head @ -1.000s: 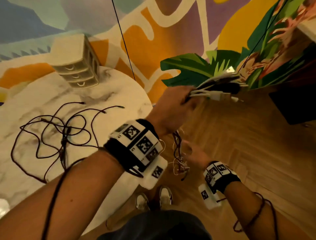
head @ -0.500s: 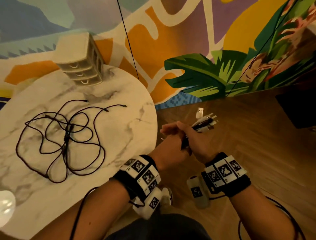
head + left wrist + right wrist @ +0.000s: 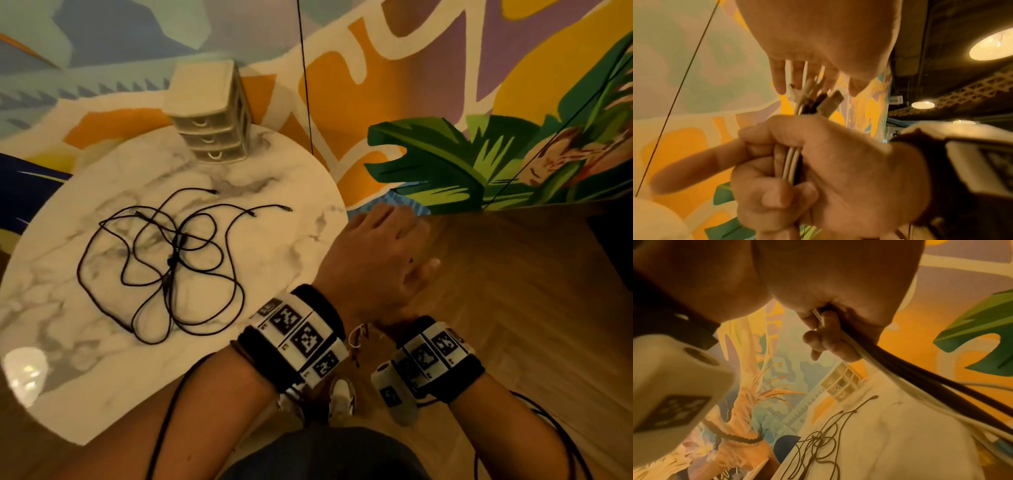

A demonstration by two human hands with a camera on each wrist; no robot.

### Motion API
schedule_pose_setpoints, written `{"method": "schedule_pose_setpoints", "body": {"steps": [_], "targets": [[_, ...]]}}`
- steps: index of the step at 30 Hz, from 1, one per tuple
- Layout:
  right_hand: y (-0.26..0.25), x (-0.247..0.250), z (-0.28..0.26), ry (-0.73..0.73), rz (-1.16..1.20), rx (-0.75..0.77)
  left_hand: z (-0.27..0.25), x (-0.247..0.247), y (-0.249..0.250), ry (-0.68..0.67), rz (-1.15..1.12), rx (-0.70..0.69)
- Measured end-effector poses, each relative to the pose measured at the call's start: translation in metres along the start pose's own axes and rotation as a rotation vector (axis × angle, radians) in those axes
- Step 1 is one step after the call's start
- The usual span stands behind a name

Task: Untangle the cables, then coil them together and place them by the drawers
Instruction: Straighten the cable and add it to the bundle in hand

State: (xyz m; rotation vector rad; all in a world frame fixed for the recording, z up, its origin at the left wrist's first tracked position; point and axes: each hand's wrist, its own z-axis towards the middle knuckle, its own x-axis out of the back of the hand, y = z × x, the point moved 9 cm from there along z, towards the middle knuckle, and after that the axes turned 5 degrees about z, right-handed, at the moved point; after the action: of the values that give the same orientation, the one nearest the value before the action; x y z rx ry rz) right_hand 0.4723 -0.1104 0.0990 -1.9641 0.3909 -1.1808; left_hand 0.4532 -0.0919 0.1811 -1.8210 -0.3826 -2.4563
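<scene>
- Right hand point(image 3: 818, 170) clenches the cable bundle point(image 3: 791, 164) just below its plugs; left hand point(image 3: 818, 40), fingers straight, hovers over them.
- Judged step: gathering. Next: coiling, while dark cables point(image 3: 164, 260) lie tangled before the drawers point(image 3: 209, 116).

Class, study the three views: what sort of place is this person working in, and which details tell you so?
Probably a café or lounge-style interior, though not certain: a large painted mural covers the wall, a round marble-look table stands on herringbone wood flooring, and round ceiling lamps glow overhead.
</scene>
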Motion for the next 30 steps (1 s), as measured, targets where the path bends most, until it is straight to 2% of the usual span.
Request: {"method": "schedule_pose_setpoints", "body": {"steps": [1, 3, 5, 6, 9, 11, 12, 13, 14, 15, 17, 19, 21, 23, 25, 28, 30], "targets": [[-0.012, 0.002, -0.002, 0.032, -0.163, -0.110, -0.001, -0.009, -0.001, -0.046, 0.015, -0.024], [-0.031, -0.013, -0.015, 0.139, -0.273, -0.205, -0.009, -0.021, -0.009, -0.091, 0.031, -0.037], [-0.036, -0.017, -0.019, 0.344, -0.448, -0.151, -0.021, -0.026, -0.021, -0.077, 0.032, -0.018], [-0.035, -0.024, -0.021, 0.373, -0.466, -0.141, -0.027, -0.027, -0.026, -0.054, 0.042, -0.002], [-0.031, -0.048, -0.022, 0.228, -0.428, -0.138, -0.045, -0.030, -0.043, -0.011, 0.055, 0.054], [-0.014, -0.045, -0.017, 0.185, -0.244, -0.197, -0.057, -0.030, -0.058, -0.015, 0.031, 0.064], [0.006, -0.062, -0.010, 0.059, -0.151, -0.103, -0.063, -0.031, -0.071, -0.031, 0.003, 0.090], [0.019, -0.091, -0.006, -0.146, -0.049, -0.014, -0.072, -0.035, -0.091, -0.060, -0.037, 0.160], [0.028, -0.107, -0.007, -0.397, 0.125, 0.039, -0.083, -0.042, -0.116, -0.095, -0.075, 0.271], [0.041, -0.116, -0.007, -0.529, 0.196, 0.007, -0.098, -0.051, -0.148, -0.134, -0.096, 0.410], [0.059, -0.116, 0.000, -0.519, 0.162, -0.011, -0.137, -0.076, -0.209, -0.270, -0.087, 0.689], [0.059, -0.127, -0.003, -0.516, 0.186, -0.025, -0.180, -0.100, -0.253, -0.475, -0.008, 0.859], [0.059, -0.132, -0.005, -0.528, 0.200, -0.026, -0.213, -0.123, -0.273, -0.673, 0.078, 0.902], [0.058, -0.139, -0.007, -0.548, 0.188, -0.019, -0.234, -0.141, -0.276, -0.771, 0.113, 0.858], [0.054, -0.150, -0.012, -0.570, 0.164, -0.005, -0.235, -0.147, -0.268, -0.715, 0.074, 0.799], [0.050, -0.171, -0.019, -0.633, 0.165, -0.017, -0.224, -0.136, -0.251, -0.525, -0.020, 0.769], [0.043, -0.185, -0.023, -0.672, 0.162, 0.004, -0.223, -0.127, -0.243, -0.475, -0.002, 0.739]]}}
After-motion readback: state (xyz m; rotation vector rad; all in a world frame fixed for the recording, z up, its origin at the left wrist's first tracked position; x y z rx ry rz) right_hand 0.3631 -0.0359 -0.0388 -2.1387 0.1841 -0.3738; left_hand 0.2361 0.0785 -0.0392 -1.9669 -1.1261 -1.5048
